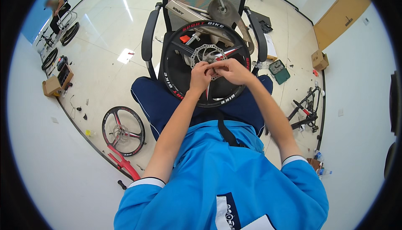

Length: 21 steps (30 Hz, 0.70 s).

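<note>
Two hands are seen at the hub of a black bicycle wheel (183, 88) that is laid flat across the person's lap and the front of a black office chair (150, 33). The left hand (201, 74) and right hand (232, 71) are pressed together over the wheel's centre, just near of the silver brake disc (203, 53). Fingers (209, 66) of both hands are pinched together on something small at the hub; what is pinched cannot be told. A grey bike frame part (184, 12) and a crank with chainring (228, 14) are piled on the chair seat, touching the wheel's far edge. The wheel is hemmed in left and right by the chair armrests, with little side room. Open floor (109, 46) is seen to the left and far. A second black wheel with red spokes (123, 130) and a red frame piece (123, 163) are lying on the floor near left, close to the white wall. A cardboard box (51, 86) is set far left along the wall. A green case (279, 71) is lying on the floor right of the chair, and a black-and-red bike part (307, 108) further right by the wall. Another person (56, 8) is seated far left, well apart.
</note>
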Each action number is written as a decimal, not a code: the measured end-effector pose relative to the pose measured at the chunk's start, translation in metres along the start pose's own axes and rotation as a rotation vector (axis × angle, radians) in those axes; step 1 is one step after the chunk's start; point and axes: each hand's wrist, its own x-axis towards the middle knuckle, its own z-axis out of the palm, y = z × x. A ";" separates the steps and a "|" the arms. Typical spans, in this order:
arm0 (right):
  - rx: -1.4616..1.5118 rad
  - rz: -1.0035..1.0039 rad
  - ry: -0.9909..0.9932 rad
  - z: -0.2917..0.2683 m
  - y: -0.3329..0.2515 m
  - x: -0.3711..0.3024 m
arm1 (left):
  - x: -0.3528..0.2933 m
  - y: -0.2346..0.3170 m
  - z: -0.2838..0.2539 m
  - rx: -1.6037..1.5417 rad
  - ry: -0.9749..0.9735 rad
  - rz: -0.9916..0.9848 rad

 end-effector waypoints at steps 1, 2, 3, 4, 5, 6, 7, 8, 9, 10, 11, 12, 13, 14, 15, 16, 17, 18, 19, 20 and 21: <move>-0.087 -0.015 -0.091 -0.008 -0.002 0.007 | 0.002 0.000 -0.003 0.000 -0.027 -0.016; -0.173 -0.030 -0.182 -0.015 -0.005 0.013 | 0.003 0.000 -0.006 0.000 -0.054 -0.031; -0.220 -0.032 -0.251 -0.020 -0.010 0.019 | 0.005 0.002 -0.009 -0.003 -0.091 -0.047; -0.288 -0.028 -0.311 -0.023 -0.016 0.025 | 0.007 0.003 -0.012 -0.006 -0.129 -0.063; -0.356 -0.024 -0.369 -0.025 -0.021 0.030 | 0.010 0.004 -0.015 -0.010 -0.168 -0.078; -0.422 -0.016 -0.427 -0.025 -0.022 0.033 | 0.011 0.007 -0.017 -0.004 -0.190 -0.074; -0.399 -0.011 -0.466 -0.025 -0.021 0.035 | 0.012 0.012 -0.019 0.001 -0.213 -0.069; -0.437 -0.051 -0.464 -0.025 -0.021 0.036 | 0.013 0.014 -0.020 0.005 -0.237 -0.064; -0.475 -0.094 -0.469 -0.023 -0.021 0.037 | 0.012 0.009 -0.020 0.014 -0.221 -0.049; -0.512 -0.136 -0.472 -0.022 -0.020 0.036 | 0.012 0.004 -0.020 0.023 -0.207 -0.033; -0.481 -0.156 -0.448 -0.020 -0.018 0.035 | 0.010 -0.001 -0.019 0.031 -0.193 -0.018; -0.456 -0.172 -0.419 -0.020 -0.016 0.032 | 0.010 0.000 -0.018 0.024 -0.185 -0.029; -0.430 -0.187 -0.390 -0.021 -0.014 0.028 | 0.010 0.001 -0.017 0.018 -0.178 -0.041; -0.365 -0.147 -0.359 -0.020 -0.013 0.022 | 0.010 0.002 -0.016 0.012 -0.170 -0.053; -0.301 -0.110 -0.331 -0.019 -0.012 0.017 | 0.010 0.002 -0.015 0.022 -0.164 -0.049; -0.236 -0.073 -0.303 -0.018 -0.011 0.013 | 0.010 0.001 -0.014 0.032 -0.158 -0.045; -0.207 -0.120 -0.237 -0.016 -0.005 0.013 | 0.010 0.001 -0.014 0.043 -0.152 -0.041; -0.177 -0.166 -0.164 -0.015 0.005 0.011 | 0.010 0.001 -0.012 0.037 -0.146 -0.039; -0.147 -0.212 -0.098 -0.012 0.012 0.011 | 0.010 0.001 -0.011 0.033 -0.135 -0.039; -0.115 -0.210 0.041 -0.006 0.019 0.010 | 0.010 0.001 -0.011 0.030 -0.124 -0.039; -0.081 -0.207 0.178 0.005 0.023 0.009 | 0.010 0.002 -0.010 0.027 -0.112 -0.040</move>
